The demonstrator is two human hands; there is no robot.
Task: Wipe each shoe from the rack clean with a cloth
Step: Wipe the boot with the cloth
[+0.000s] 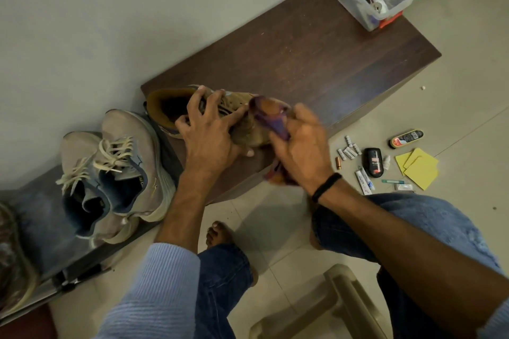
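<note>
So the tan shoe [245, 136] sat on the table [303, 58], left hand [206, 135] fingers [196, 103] curled over its laces, right hand [300, 146] clutching the cloth [271, 118] at the toe. Looked light with a soft upper, so I'd steady it by the firmer sole or heel.

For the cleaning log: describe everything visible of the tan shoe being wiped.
The tan shoe looks like suede, laced, with a darker brown padded collar around a dark opening that faces up. It lies at the near-left corner of the dark wooden cabinet top, toe pointing right. The left hand grips it over the laces; the right hand holds a purple-and-orange cloth against its toe.
</note>
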